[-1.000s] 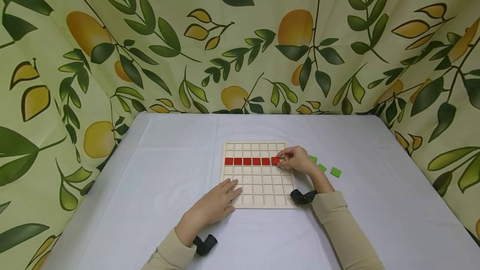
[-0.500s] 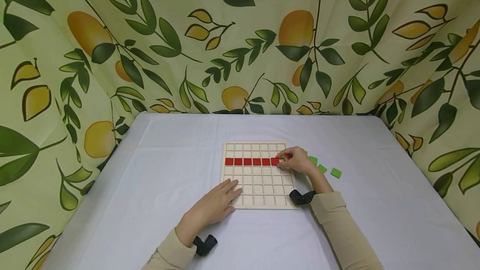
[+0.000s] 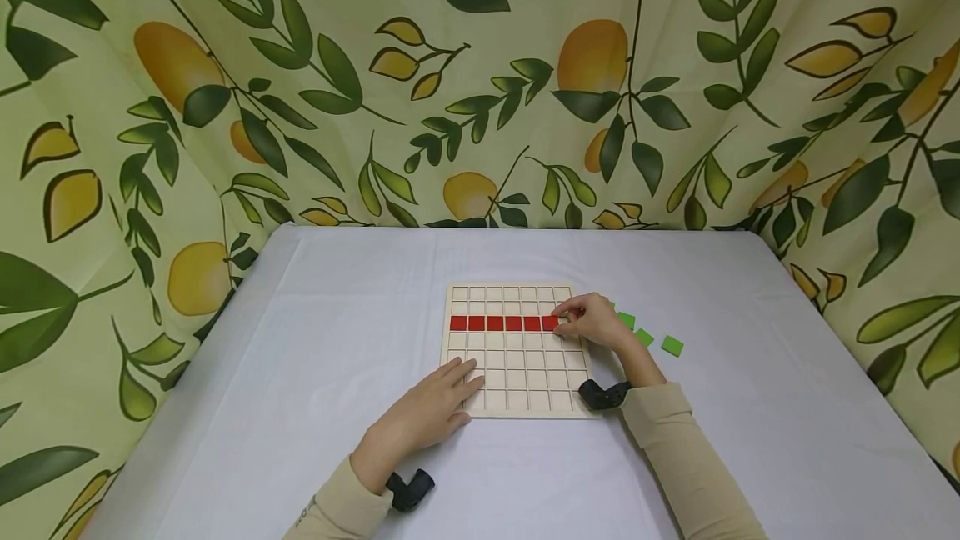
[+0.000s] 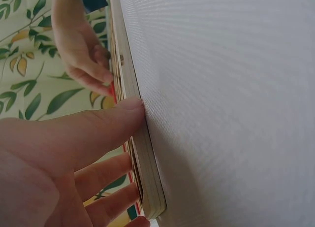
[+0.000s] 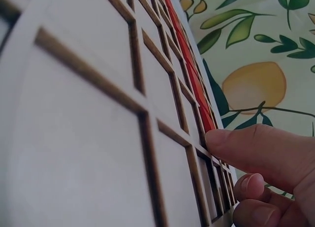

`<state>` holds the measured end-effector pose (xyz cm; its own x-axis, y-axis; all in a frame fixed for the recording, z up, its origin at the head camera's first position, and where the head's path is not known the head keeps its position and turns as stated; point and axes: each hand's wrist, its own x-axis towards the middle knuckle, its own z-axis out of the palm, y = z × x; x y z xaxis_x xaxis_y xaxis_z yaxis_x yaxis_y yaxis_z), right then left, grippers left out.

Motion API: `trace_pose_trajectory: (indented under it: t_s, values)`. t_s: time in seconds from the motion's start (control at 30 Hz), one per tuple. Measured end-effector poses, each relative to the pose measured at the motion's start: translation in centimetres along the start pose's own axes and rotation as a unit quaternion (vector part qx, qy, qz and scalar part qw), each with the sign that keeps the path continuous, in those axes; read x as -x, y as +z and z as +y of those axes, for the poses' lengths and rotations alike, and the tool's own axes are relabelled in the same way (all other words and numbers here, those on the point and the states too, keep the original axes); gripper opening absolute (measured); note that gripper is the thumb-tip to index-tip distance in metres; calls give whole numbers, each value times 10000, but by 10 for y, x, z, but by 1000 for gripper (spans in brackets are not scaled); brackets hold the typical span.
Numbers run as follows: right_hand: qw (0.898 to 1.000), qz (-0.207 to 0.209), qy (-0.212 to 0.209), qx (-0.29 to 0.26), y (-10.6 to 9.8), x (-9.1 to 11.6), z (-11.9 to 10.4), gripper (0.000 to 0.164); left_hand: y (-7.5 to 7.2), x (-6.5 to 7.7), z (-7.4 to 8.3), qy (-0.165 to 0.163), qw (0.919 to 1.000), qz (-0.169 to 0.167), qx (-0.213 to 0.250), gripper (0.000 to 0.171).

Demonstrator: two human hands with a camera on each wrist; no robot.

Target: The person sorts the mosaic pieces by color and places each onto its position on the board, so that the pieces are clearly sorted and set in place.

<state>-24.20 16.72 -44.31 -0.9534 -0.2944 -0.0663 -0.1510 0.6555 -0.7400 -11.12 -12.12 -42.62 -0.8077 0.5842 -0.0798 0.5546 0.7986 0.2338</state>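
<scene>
A pale wooden grid board [image 3: 517,377] lies flat on the table. Several red square tiles [image 3: 493,323] fill a row of its squares from the left side rightwards. My right hand [image 3: 596,319] pinches the rightmost red tile [image 3: 550,323] between thumb and fingers, down at the board's surface. In the right wrist view, the thumb [image 5: 221,137] touches the end of the red row. My left hand [image 3: 427,407] rests on the board's near left corner with fingers extended. The left wrist view shows its thumb [image 4: 129,108] against the board's side edge.
Several green square tiles, one of them [image 3: 672,346] set apart, lie on the table right of the board, some partly hidden by my right hand. A white cloth [image 3: 337,298] covers the table. Behind it hangs a leaf-and-fruit patterned curtain [image 3: 480,107].
The rightmost red tile has settled slightly, from a little raised to level with its row, still in my right hand's pinch. My left hand has stayed in place.
</scene>
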Motion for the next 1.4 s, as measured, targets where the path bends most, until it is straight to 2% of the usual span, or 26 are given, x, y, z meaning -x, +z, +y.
trace_pose_trajectory:
  t_s: [0.27, 0.67, 0.9, 1.4]
  values:
    - [9998, -11, 179, -89, 0, 1, -2, 26, 0, 0, 0, 20, 10000, 21, 40, 49]
    - [9995, 8, 212, -217, -1, 3, 1, 27, -2, 2, 1, 69, 9999, 31, 111, 49]
    - [9996, -10, 169, -232, -4, 8, 0, 27, 0, 1, 0, 82, 10000, 48, -1, 48]
    - [9995, -8, 94, -317, -12, 23, 9, 28, -3, 1, 2, 31, 9999, -1, 106, 48]
